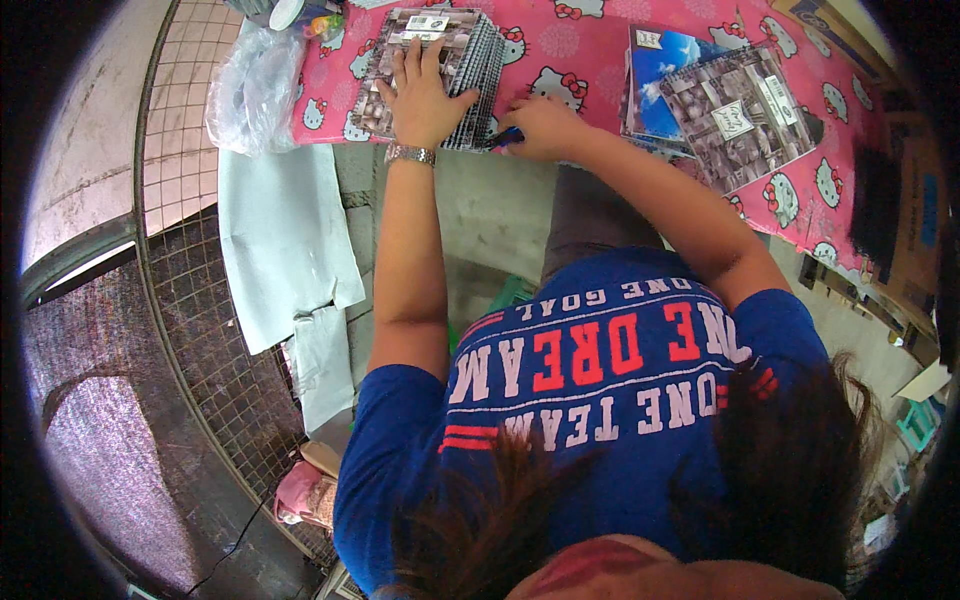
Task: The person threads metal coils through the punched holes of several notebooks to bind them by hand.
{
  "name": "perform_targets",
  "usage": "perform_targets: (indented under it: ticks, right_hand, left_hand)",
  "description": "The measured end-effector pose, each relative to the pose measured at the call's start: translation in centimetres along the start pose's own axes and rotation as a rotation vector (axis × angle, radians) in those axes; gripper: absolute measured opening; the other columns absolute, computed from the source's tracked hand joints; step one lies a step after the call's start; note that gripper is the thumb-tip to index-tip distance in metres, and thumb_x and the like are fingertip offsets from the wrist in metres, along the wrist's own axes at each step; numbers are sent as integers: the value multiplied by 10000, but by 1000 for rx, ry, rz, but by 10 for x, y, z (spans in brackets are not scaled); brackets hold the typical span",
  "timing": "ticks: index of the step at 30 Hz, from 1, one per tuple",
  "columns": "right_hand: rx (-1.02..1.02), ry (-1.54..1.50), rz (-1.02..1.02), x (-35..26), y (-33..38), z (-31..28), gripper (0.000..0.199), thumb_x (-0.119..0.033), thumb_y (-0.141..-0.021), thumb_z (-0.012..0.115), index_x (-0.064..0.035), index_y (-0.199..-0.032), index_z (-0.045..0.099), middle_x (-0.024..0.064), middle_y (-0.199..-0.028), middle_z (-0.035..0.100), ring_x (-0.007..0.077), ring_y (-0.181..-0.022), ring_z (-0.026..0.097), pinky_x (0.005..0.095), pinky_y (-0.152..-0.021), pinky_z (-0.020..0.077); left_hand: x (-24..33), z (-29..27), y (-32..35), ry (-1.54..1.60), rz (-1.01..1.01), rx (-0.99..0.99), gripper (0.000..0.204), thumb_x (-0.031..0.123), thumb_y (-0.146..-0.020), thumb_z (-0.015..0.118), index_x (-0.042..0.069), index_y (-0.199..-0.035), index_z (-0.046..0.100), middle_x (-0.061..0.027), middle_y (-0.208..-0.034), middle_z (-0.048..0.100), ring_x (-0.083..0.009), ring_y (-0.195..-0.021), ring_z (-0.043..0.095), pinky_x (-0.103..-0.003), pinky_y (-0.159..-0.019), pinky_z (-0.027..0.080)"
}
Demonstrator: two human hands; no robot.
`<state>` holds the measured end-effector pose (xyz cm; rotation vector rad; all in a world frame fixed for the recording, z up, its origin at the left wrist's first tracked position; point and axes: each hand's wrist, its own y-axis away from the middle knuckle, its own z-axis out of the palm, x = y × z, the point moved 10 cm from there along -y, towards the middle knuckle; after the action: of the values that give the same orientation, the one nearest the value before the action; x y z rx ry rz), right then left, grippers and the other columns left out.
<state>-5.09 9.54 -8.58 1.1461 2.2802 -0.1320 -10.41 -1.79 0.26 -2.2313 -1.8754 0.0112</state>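
A stack of spiral notebooks (455, 22) with black-and-white patterned covers stands near the table's front edge. My left hand (425, 100) lies flat on the top cover, fingers spread and thumb out to the right. Just right of the stack, at the table edge, my right hand (542, 128) is closed with its fingers curled. A small dark-blue object (508, 136) shows at its fingertips, close to the stack's lower corner; its kind is too hidden to tell.
A pink character-print cloth (600, 50) covers the table. More notebooks, one patterned (735, 120) and one with a blue cover (665, 62), lie at the right. A clear plastic bag (255, 90) hangs at the left edge. Cardboard boxes (910, 200) stand far right; wire mesh (185, 250) runs along the left.
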Motion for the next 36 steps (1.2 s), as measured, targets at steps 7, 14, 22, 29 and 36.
perform_targets:
  ticks: [7, 14, 22, 29, 36]
  right_hand:
    - [100, 120, -52, -17, 18, 6, 464, -360, -728, 763, -189, -1142, 640, 52, -1167, 582, 268, -1190, 501, 526, -947, 388]
    - [80, 137, -41, -23, 18, 2, 473, -336, -742, 735, -135, -1158, 631, 88, -1180, 598, 282, -1190, 520, 530, -954, 400]
    - [102, 130, -63, -22, 11, 3, 378, -277, -764, 705, -110, -1100, 667, 109, -1141, 624, 309, -1150, 554, 521, -908, 462]
    - [-361, -113, 183, 0, -20, 34, 338, -321, -824, 665, -108, -1085, 681, 86, -1167, 605, 288, -1141, 558, 499, -886, 476]
    - [242, 263, 168, 7, 32, -32, 356, -284, -894, 579, -18, -1126, 629, 183, -1248, 570, 309, -1188, 533, 487, -1004, 403]
  left_hand:
    - [-1, 1, -1, 5, -13, -21, 924, 459, -681, 779, 235, -1466, 346, -107, -1569, 271, -359, -1458, 196, -684, -1121, 100]
    - [1, 0, 0, 14, 16, 13, 933, 456, -670, 790, 227, -1461, 352, -110, -1556, 290, -369, -1446, 217, -699, -1109, 99]
    - [-1, -1, 2, 1, 0, 13, 939, 443, -672, 802, 250, -1472, 349, -95, -1565, 282, -342, -1449, 235, -679, -1111, 118]
    - [1, -2, -4, 74, -18, -19, 910, 468, -668, 800, 243, -1449, 391, -109, -1567, 284, -334, -1460, 207, -684, -1107, 91]
    - [-164, -29, -12, 853, -496, 337, 482, 369, -846, 670, 57, -1211, 629, -126, -1204, 644, -240, -1081, 597, -347, -877, 473]
